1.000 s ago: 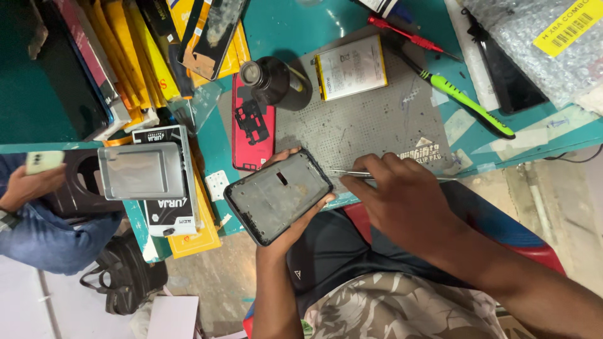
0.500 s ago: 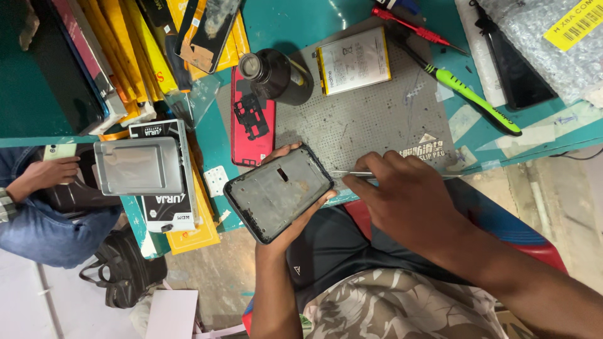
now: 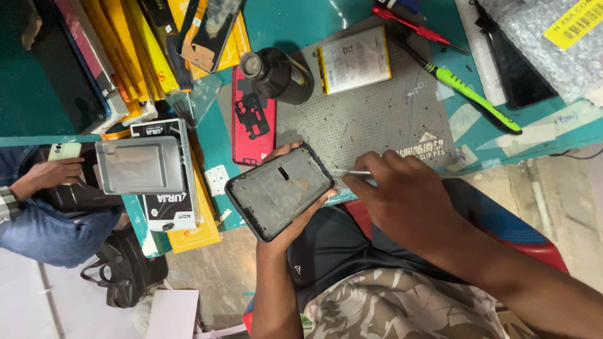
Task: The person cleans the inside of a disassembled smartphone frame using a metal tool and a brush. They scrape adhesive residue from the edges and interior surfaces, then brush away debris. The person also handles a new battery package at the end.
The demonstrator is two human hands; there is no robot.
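My left hand (image 3: pixel 295 216) cradles a dark phone frame (image 3: pixel 279 191) from below, its grey inner side facing up, just off the near edge of the bench. My right hand (image 3: pixel 402 201) pinches thin metal tweezers (image 3: pixel 353 172), whose tips reach the frame's right edge. Behind them lies a grey work mat (image 3: pixel 370 119) with a red phone back cover (image 3: pixel 253 116), a dark bottle (image 3: pixel 279 75) and a flat phone battery (image 3: pixel 355 59).
A green-handled screwdriver (image 3: pixel 477 97) and a red-handled one (image 3: pixel 418 25) lie at the mat's far right. Yellow packets (image 3: pixel 125 50) and a grey tray (image 3: pixel 141 164) crowd the left. Another person's hand (image 3: pixel 47 176) holds a pale phone at far left; a black bag (image 3: pixel 125 273) sits on the floor.
The view has shifted slightly. My hands hold the same pose, with the tweezers still at the frame's edge. The other person's hand with the phone has moved a little right.
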